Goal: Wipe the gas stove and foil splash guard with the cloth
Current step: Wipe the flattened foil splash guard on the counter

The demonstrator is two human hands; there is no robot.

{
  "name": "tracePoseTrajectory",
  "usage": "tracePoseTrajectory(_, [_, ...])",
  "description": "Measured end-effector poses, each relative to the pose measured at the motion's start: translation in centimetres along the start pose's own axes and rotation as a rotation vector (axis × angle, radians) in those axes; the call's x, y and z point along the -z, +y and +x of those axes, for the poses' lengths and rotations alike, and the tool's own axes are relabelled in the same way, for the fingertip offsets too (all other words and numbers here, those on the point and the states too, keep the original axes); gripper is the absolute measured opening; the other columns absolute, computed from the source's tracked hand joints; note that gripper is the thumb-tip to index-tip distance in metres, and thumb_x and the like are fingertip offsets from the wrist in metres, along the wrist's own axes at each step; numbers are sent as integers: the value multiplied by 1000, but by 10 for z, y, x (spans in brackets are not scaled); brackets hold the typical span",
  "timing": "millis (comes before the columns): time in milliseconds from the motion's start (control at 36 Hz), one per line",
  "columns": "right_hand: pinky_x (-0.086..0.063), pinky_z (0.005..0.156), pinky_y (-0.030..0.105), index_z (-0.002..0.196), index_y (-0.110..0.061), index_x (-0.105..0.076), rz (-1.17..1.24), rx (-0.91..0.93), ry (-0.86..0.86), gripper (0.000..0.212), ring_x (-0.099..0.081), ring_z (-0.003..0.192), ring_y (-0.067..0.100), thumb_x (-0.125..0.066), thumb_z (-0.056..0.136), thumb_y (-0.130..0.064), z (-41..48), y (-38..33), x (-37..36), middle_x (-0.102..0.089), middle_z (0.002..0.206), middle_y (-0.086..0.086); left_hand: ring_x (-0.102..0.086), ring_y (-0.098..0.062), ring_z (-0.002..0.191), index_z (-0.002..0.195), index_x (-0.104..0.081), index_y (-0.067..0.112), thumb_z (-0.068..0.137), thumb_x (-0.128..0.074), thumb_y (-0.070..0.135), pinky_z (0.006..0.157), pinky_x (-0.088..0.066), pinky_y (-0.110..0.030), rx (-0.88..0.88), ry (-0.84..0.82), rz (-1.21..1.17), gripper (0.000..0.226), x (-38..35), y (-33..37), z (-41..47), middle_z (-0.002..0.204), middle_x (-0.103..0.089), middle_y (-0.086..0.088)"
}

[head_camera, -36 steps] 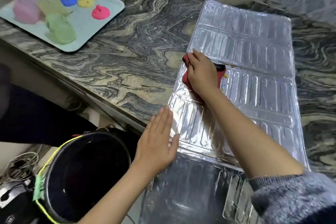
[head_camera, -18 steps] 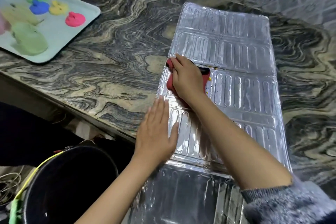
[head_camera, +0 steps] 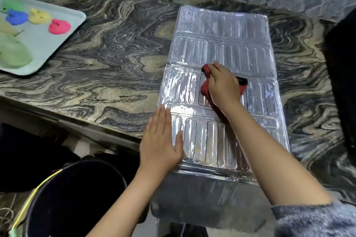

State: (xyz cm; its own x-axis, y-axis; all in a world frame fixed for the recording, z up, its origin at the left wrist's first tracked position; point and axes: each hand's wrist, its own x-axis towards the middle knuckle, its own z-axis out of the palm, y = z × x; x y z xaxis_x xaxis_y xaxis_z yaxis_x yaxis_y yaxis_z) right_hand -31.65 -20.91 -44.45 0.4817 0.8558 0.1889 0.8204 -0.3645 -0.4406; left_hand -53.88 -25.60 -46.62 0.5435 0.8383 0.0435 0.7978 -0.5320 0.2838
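The silver foil splash guard (head_camera: pixel 221 44) lies flat on the marble counter, its near panel folded down over the counter's edge. My right hand (head_camera: pixel 224 86) presses a bunched red cloth (head_camera: pixel 205 87) with a black edge onto the guard's middle panel. Flat on the guard's near left corner rests my left hand (head_camera: pixel 160 144), fingers together and holding nothing. The gas stove is not clearly in view.
A pale blue tray (head_camera: pixel 55 48) with coloured clay shapes sits at the far left of the marble counter (head_camera: pixel 115 59). A black bucket (head_camera: pixel 75 198) with a yellow-wrapped handle stands below the counter edge. A dark object (head_camera: pixel 342 82) fills the right edge.
My right hand has slid the red cloth to the right across the middle panel. My left hand stays flat on the guard's near left corner.
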Motion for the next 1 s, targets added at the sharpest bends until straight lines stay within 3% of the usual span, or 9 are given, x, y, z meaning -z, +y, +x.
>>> tracePoseTrajectory(333, [-29,109,40,135,-10,-44,-136,-299,116,42,-36,134,24,-36,95,-15,-48,85,56,-41,145,8,-4,-19,145,146,-13,2,86,-8,45,112,10,-26,0,16,-8,74,0,2,-1,156,-8,-11])
tracePoseTrajectory(500, [-22,110,40,139,-14,-38,-208,-414,138,44,-30,137,23,-35,96,-22,-81,69,47,-35,149,6,-7,-21,145,146,-14,1,85,-8,45,112,8,-27,-2,10,-15,75,2,3,-1,156,-10,-12])
tracePoseTrajectory(750, [-18,111,41,141,-15,-34,-200,-391,106,45,-25,139,23,-31,97,-26,-100,21,27,-32,150,6,0,-18,145,147,-7,4,82,0,50,114,8,-27,-16,-22,-42,80,6,3,0,157,-3,-10])
tracePoseTrajectory(917, [-18,112,40,141,-15,-34,-204,-384,102,45,-24,140,23,-31,97,-27,-100,12,23,-29,152,6,-4,-17,145,148,-16,10,92,-39,47,118,-4,-32,-53,-87,-150,70,26,-16,8,157,-7,-5])
tracePoseTrajectory(1000, [-17,112,40,141,-15,-33,-201,-389,100,45,-24,140,23,-31,98,-27,-100,12,23,-29,152,6,-2,-17,145,148,-13,10,91,-40,49,118,-2,-32,-27,-66,-137,74,30,-33,10,157,-6,-7])
